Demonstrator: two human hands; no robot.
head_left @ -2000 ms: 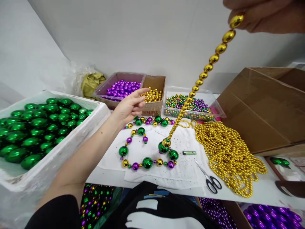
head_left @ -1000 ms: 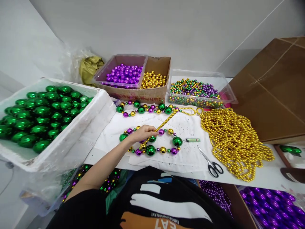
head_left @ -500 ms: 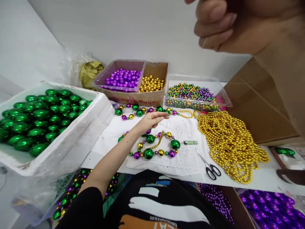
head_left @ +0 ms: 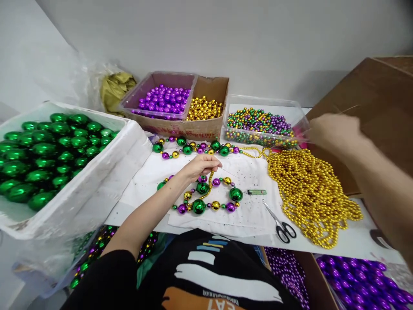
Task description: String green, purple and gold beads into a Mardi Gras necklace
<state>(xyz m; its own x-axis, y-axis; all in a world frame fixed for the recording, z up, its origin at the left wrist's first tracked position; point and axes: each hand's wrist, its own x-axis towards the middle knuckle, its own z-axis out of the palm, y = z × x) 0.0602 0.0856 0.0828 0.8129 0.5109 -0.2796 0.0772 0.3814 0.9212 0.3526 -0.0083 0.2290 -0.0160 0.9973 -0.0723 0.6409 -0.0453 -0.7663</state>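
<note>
My left hand pinches the end of a string of small gold beads above the white cloth. A fine thread shows beside its fingertips. Below it lies a necklace of large green, purple and gold balls, partly hidden by my forearm. My right hand, blurred by motion, hangs at the right near the cardboard box, fingers curled in; a thin thread stands out from it. Right of the necklace are a green lighter and black-handled scissors. A second ball necklace stretches along the back.
A white foam box of green balls stands left. Behind are a clear tub of purple beads, a carton with gold beads, and a tub of mixed beads. Gold strands lie right, before a large cardboard box.
My right hand has come down from the upper right to beside the cardboard box. My left hand has shifted slightly left and down, closed its fingers and raised the gold bead string's end.
</note>
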